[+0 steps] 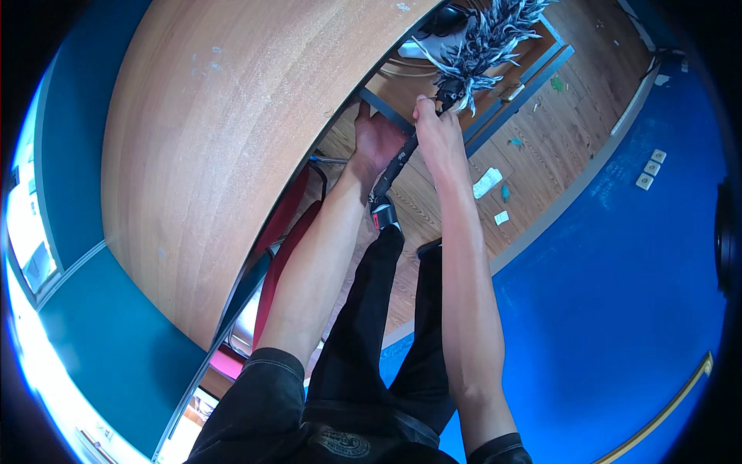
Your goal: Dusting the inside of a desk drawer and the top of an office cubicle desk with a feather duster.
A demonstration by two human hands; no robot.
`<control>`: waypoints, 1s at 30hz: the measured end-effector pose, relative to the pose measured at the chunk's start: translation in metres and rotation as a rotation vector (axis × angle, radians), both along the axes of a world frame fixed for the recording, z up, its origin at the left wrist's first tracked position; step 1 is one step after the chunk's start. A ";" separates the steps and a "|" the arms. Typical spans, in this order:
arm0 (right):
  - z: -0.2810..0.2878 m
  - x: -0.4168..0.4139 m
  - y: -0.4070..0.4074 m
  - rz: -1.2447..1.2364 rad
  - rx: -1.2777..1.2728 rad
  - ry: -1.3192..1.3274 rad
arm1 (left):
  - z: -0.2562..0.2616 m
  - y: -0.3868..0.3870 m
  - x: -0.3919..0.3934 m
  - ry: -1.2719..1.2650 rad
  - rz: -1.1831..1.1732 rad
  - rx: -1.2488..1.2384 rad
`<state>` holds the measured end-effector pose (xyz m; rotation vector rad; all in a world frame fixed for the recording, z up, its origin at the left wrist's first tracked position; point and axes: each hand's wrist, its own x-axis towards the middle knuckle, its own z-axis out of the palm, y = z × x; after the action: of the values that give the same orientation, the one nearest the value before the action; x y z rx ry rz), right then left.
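Observation:
My right hand (440, 127) grips the dark handle (400, 163) of a fluffy grey-and-black duster near its head. The duster head (493, 49) points away from me, over an open wooden drawer (400, 87) with grey edges. The handle's lower end slants back toward my foot. My left hand (379, 139) is at the near side of the drawer, palm turned up and thumb raised by the desk edge. Its fingertips are hidden by the drawer. Inside the drawer lie a pale cable (408, 68), a white item (432, 46) and a black rounded object (446, 20).
A dusty wooden desktop (232, 127) fills the left, with red chairs (290, 232) below it. Paper scraps (487, 182) and small green bits (557, 84) litter the wood-look floor (522, 151). A blue wall (597, 301) with outlets (651, 169) rises at right.

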<state>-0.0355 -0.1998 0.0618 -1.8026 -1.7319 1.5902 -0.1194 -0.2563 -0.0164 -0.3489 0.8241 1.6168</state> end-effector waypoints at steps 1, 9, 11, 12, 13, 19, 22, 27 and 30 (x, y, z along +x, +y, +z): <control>0.001 -0.001 -0.001 -0.003 0.002 -0.001 | 0.002 0.000 0.001 0.000 0.000 0.000; 0.006 -0.008 -0.001 -0.031 -0.035 0.004 | -0.021 -0.010 -0.009 0.043 0.047 -0.028; 0.016 -0.002 -0.005 -0.190 -0.060 0.140 | -0.019 -0.021 -0.003 0.201 -0.111 -0.163; 0.005 0.008 -0.008 -0.310 0.039 0.285 | -0.015 -0.023 0.006 0.358 -0.263 -0.287; 0.008 0.013 -0.014 -0.319 0.039 0.293 | -0.011 -0.035 0.006 0.391 -0.415 -0.275; 0.034 0.078 -0.073 -0.678 -0.130 0.526 | 0.064 -0.073 0.006 0.868 -0.939 -0.133; -0.001 0.106 -0.099 -0.814 -0.159 0.495 | 0.104 -0.058 -0.014 1.288 -0.846 -0.009; -0.047 0.094 -0.129 -0.788 -0.357 0.399 | 0.126 -0.009 -0.058 2.051 -0.423 0.167; -0.059 0.064 -0.152 -0.812 -0.515 0.412 | 0.122 0.008 -0.069 2.125 -0.438 0.084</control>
<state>0.0285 -0.3523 0.0023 -1.8172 -0.3280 1.8809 -0.1886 -0.2484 0.1060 1.8248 2.0381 1.0644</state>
